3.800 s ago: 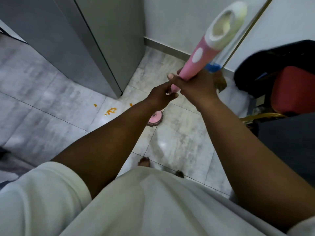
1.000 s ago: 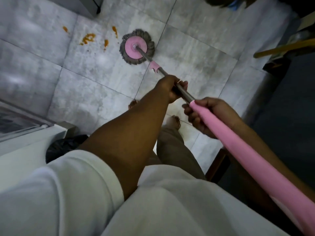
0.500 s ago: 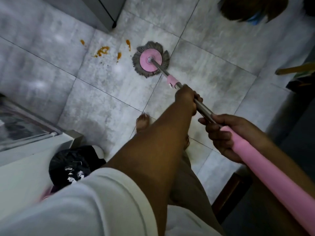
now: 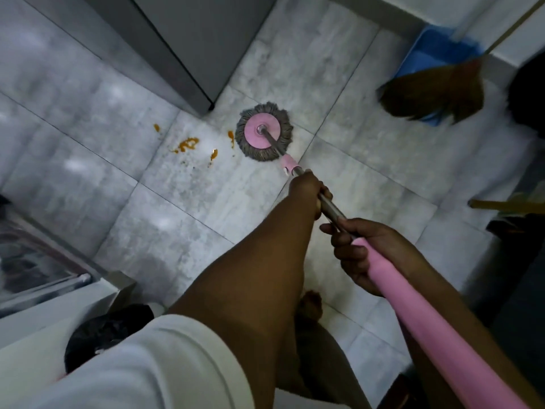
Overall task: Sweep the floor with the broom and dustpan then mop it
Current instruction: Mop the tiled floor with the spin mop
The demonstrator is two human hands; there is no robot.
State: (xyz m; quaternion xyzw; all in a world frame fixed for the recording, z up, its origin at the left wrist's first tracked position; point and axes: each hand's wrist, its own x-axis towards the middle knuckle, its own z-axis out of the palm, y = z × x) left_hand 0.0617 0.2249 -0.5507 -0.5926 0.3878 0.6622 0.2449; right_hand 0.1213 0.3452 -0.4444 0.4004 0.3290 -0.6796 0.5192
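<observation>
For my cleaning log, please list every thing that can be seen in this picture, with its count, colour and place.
mop: one, pink disc with grey fringe, pink and metal handle, head on the floor at centre
orange spill: several spots, orange, on the floor left of the mop head
broom: one, brown bristles, upper right
dustpan: one, blue, behind the broom
cabinet: one, grey, top centre
black bag: one, black, lower left
floor: grey tiles
left hand: one, gripping the metal shaft
right hand: one, gripping the top of the pink grip
</observation>
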